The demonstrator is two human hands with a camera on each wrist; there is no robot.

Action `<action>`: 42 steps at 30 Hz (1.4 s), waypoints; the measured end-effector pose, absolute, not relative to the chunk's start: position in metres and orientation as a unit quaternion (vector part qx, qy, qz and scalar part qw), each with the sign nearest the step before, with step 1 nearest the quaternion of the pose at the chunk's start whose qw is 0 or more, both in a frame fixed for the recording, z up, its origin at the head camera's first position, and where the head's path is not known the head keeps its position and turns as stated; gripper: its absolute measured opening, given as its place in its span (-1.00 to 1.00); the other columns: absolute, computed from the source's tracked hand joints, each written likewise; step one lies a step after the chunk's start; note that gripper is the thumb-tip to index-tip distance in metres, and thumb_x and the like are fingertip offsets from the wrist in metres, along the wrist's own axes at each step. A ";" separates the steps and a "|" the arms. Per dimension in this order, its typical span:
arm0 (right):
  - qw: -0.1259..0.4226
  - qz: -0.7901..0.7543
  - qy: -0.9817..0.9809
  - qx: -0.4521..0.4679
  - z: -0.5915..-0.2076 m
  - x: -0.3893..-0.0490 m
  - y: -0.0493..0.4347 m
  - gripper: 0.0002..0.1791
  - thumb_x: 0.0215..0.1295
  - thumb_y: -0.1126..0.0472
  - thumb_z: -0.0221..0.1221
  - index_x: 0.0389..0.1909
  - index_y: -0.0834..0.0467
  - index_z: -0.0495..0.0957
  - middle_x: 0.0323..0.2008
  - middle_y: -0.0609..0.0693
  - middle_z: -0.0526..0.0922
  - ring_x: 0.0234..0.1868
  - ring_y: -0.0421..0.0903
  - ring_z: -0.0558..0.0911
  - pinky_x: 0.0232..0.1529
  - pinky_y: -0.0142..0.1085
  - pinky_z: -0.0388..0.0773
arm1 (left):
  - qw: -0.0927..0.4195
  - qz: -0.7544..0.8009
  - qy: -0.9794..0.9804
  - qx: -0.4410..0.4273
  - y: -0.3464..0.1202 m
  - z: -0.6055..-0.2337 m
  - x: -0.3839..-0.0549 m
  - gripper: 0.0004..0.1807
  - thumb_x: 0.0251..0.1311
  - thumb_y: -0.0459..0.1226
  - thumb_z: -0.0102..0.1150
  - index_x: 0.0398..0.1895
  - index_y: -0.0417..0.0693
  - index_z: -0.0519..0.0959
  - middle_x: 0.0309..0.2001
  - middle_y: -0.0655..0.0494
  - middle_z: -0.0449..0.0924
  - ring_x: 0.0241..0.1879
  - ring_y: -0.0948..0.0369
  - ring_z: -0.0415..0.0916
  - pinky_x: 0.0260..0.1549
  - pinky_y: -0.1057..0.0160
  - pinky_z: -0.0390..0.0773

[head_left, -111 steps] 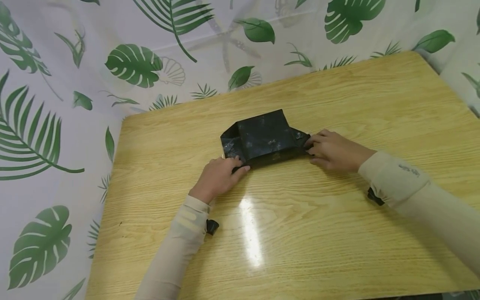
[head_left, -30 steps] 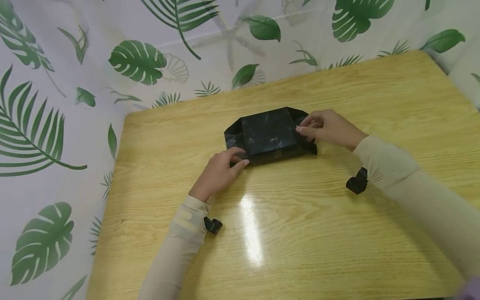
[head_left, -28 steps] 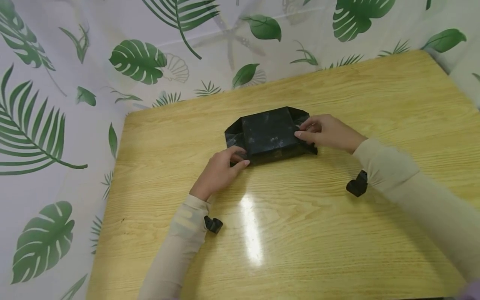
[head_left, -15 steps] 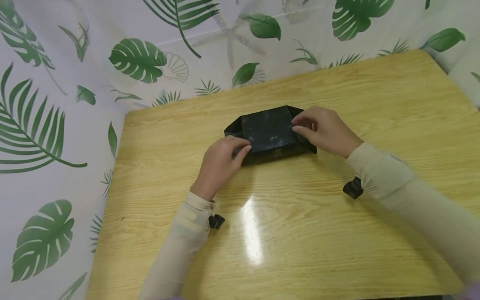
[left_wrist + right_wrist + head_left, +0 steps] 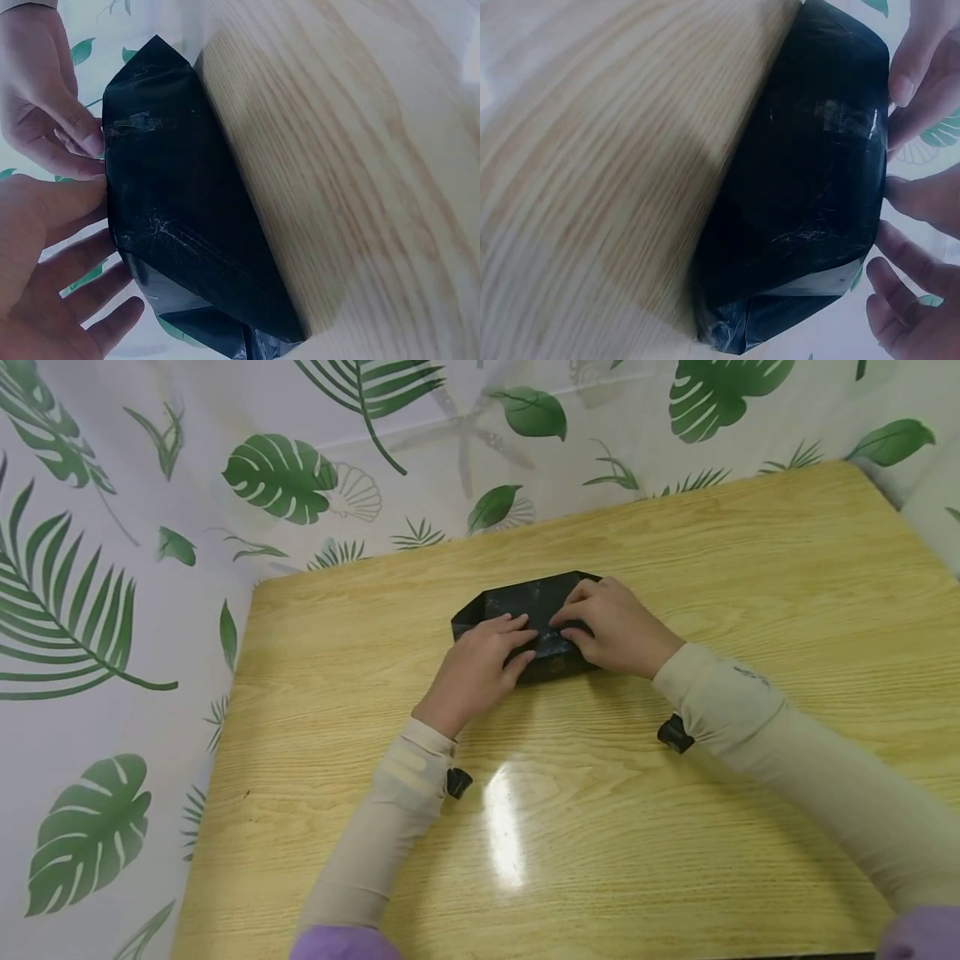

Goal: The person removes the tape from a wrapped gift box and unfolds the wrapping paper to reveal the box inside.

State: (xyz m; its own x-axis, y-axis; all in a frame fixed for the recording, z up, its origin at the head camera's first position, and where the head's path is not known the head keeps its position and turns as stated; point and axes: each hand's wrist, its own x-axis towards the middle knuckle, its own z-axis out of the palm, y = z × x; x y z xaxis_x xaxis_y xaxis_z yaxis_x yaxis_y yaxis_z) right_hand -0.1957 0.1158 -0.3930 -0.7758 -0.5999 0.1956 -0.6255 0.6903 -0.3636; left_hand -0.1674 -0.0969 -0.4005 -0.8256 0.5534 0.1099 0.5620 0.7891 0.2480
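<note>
A black wrapped package (image 5: 525, 597) lies flat near the back middle of the table, its ends folded into points. Its wrapping looks like shiny plastic, with a clear patch like tape on the front side in the left wrist view. My left hand (image 5: 476, 672) reaches over its left part, fingers spread and fingertips at the top face. From the right, my right hand (image 5: 618, 631) has its loosely bent fingertips on the top, near the middle. In the right wrist view, the fingers of my right hand (image 5: 922, 285) meet the package's upper edge. Both hands hide parts of the top.
The wood-grain table (image 5: 600, 827) carries a bright light reflection in front of the package. Behind it hangs a white cloth (image 5: 420, 443) printed with green leaves. A small black piece (image 5: 458, 782) sits at my left wrist, another black piece (image 5: 677, 733) at my right.
Both hands have left the package's folded ends and moved inward onto its top, closer together. The right end flap was turned upward earlier. The package stays in about the same place.
</note>
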 end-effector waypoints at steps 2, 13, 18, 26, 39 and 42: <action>0.037 0.203 -0.917 0.340 -0.394 -0.196 0.116 -0.80 0.21 0.31 0.24 -0.15 0.20 0.69 -0.16 0.12 0.57 -0.14 0.09 0.49 -0.02 -0.03 0.35 | 0.016 -0.137 -0.945 -0.297 -0.097 -0.401 -0.168 -0.58 0.35 -0.09 0.03 0.21 -0.02 0.50 0.29 0.06 0.36 0.33 0.13 0.22 0.29 0.19 0.22; 0.031 0.216 -0.910 0.353 -0.397 -0.200 0.115 -0.94 0.23 0.27 0.25 -0.29 0.10 0.65 -0.18 0.06 0.52 -0.15 0.10 0.43 -0.09 0.03 0.31 | 0.010 -0.120 -0.948 -0.294 -0.095 -0.397 -0.168 -0.59 0.36 -0.10 0.04 0.20 0.00 0.50 0.29 0.07 0.36 0.32 0.11 0.24 0.29 0.20 0.22; 0.025 0.213 -0.910 0.354 -0.398 -0.201 0.115 -0.85 0.23 0.24 0.25 -0.19 0.14 0.68 -0.15 0.07 0.53 -0.12 0.10 0.43 -0.07 0.03 0.28 | 0.001 -0.112 -0.950 -0.291 -0.094 -0.397 -0.169 -0.58 0.36 -0.08 0.03 0.22 0.04 0.48 0.30 0.11 0.35 0.33 0.13 0.23 0.28 0.22 0.22; 0.038 0.207 -0.910 0.358 -0.398 -0.200 0.114 -0.88 0.19 0.25 0.28 -0.26 0.12 0.73 -0.16 0.06 0.57 -0.11 0.11 0.45 -0.03 0.05 0.28 | 0.002 -0.119 -0.950 -0.289 -0.096 -0.397 -0.169 -0.59 0.36 -0.07 0.02 0.22 0.06 0.49 0.30 0.11 0.34 0.33 0.13 0.22 0.29 0.21 0.21; 0.095 0.187 -0.910 0.359 -0.407 -0.202 0.103 -0.91 0.26 0.23 0.22 -0.31 0.16 0.66 -0.17 0.09 0.51 -0.13 0.14 0.42 -0.04 0.10 0.33 | 0.024 -0.083 -0.944 -0.318 -0.089 -0.394 -0.177 -0.59 0.36 -0.11 0.03 0.21 -0.03 0.49 0.28 0.07 0.38 0.29 0.13 0.28 0.30 0.22 0.18; 0.114 0.165 -0.908 0.369 -0.408 -0.200 0.103 -0.89 0.32 0.25 0.15 -0.32 0.18 0.63 -0.14 0.11 0.46 -0.12 0.13 0.39 -0.02 0.09 0.31 | 0.013 -0.072 -0.946 -0.315 -0.087 -0.394 -0.177 -0.58 0.39 -0.09 -0.02 0.25 0.02 0.45 0.31 0.09 0.32 0.32 0.14 0.24 0.30 0.22 0.19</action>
